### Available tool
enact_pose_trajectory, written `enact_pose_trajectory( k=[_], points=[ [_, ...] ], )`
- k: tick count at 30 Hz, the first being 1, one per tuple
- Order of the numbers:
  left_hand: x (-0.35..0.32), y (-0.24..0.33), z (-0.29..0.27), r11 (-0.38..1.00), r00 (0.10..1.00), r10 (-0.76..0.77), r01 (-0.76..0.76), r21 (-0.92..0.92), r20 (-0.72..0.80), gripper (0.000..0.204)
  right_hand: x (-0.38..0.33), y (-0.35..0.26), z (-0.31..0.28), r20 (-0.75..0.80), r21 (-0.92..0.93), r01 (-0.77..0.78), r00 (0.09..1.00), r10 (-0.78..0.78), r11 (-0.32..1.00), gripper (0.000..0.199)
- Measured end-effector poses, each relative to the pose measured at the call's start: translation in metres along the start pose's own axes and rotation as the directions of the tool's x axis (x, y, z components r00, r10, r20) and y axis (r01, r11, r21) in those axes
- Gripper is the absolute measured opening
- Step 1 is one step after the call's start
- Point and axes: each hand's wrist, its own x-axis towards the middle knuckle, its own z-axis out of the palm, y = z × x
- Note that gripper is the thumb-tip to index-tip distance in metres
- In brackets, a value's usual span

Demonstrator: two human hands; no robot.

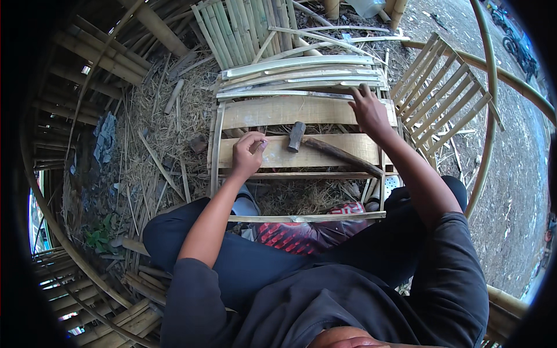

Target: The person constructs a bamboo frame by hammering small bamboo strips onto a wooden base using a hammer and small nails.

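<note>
A bamboo frame [216, 139] with wide flat slats lies in front of my knees. My left hand [247, 153] rests on the near wide slat [348, 146], fingers pinched together on something small that I cannot make out. A hammer [316, 145] with a dark wooden handle lies on that same slat, just right of my left hand. My right hand [368, 109] reaches further out, fingertips pressing on a thin bamboo strip [290, 93] at the frame's far end, beside a stack of loose split strips [301, 72].
A second slatted bamboo panel [447, 95] leans at the right. More bamboo slats [241, 29] lie beyond the frame. Straw and bamboo scraps cover the ground at the left. Curved bamboo poles [487, 104] arc around the right. A red patterned cloth [307, 232] lies between my legs.
</note>
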Motion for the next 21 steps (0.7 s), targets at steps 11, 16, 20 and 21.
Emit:
enact_pose_trajectory(
  k=[11,16,20,21],
  points=[
    [0.003,0.002,0.000,0.998,0.997,-0.053,0.054,0.028,-0.050,0.007,0.012,0.044,0.025,-0.031,0.074,0.120,0.993,-0.118,0.990,0.029],
    [0.006,-0.001,0.004,0.999,0.999,-0.017,0.018,0.026,-0.052,0.008,0.012,0.053,0.024,-0.081,0.061,0.102,0.992,-0.097,0.993,0.021],
    [0.004,-0.002,0.001,0.999,0.998,-0.035,0.036,0.023,-0.044,0.008,0.016,0.044,0.024,-0.082,0.116,0.094,0.993,-0.085,0.989,0.018],
    [0.003,-0.002,0.001,0.999,0.998,-0.034,0.036,0.033,-0.052,0.008,0.017,0.041,0.025,-0.077,0.127,0.075,0.995,-0.066,0.989,0.017]
  ],
)
